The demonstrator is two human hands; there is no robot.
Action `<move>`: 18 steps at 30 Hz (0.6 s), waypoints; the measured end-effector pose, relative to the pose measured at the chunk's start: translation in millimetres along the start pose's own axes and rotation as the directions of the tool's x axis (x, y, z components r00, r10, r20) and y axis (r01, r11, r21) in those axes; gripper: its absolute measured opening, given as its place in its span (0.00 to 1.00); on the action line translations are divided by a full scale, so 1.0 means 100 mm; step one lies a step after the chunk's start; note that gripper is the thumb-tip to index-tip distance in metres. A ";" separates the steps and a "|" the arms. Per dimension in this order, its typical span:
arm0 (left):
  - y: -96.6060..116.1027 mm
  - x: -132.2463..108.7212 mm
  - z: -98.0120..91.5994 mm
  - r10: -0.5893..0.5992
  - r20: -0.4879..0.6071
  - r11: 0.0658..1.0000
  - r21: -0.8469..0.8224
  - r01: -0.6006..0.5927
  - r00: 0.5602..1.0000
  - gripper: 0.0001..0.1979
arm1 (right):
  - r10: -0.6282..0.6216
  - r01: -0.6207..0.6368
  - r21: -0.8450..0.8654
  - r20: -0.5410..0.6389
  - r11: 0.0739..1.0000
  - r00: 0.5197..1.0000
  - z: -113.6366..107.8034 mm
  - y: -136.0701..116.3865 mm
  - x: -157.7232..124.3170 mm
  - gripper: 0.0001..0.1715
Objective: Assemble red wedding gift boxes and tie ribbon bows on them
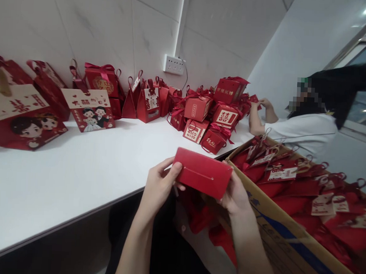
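Between my two hands is a red gift box (pixel 202 172), tilted so that one plain face with a thin slit line is turned up to me. My left hand (pixel 162 180) grips its left end, the thumb lying on the near face. At the right end my right hand (pixel 237 192) holds on, its fingers partly hidden behind the box. The box is raised off the white table (pixel 109 166), just past its front edge. Beyond it, a pile of small red boxes (pixel 198 109) with ribbons and printed characters sits on the table.
Red bags with cartoon couples (pixel 94 113) stand along the wall at left. A large cardboard carton (pixel 276 222) full of red gift bags (pixel 290 190) is at my right. Behind it a person in a white sleeve (pixel 301 132) handles something red. A socket strip (pixel 174 65) is on the wall.
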State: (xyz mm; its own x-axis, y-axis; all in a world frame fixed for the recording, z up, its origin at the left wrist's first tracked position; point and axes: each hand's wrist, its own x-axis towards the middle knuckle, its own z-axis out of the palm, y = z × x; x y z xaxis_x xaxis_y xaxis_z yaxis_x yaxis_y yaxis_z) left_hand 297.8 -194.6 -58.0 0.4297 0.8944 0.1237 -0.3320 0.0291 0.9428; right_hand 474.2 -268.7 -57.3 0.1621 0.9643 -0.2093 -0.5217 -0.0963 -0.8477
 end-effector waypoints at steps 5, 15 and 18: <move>0.12 -0.08 0.05 0.134 0.140 0.991 -0.008 -0.134 0.981 0.20 | 0.053 -0.051 0.137 -0.016 0.989 0.998 -0.10 0.08 -0.03 0.15; -0.01 0.04 0.03 0.139 -0.013 0.988 0.072 -0.138 0.990 0.15 | -0.605 0.536 -0.288 -0.466 0.793 0.645 -0.34 -0.40 -0.56 0.27; -0.03 0.09 0.06 0.084 -0.049 0.995 0.062 -0.081 0.995 0.14 | -0.835 0.459 -0.710 -0.526 0.535 0.160 -0.76 -0.65 -0.85 0.34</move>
State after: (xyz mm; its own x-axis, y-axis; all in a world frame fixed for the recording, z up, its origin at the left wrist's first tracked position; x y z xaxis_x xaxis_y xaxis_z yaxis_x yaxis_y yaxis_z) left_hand 307.8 -189.2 -58.0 0.3583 0.9146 0.1871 -0.3129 -0.0712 0.9471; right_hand 557.7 -363.2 -21.6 0.9023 0.1047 0.4182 0.3898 0.2161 -0.8952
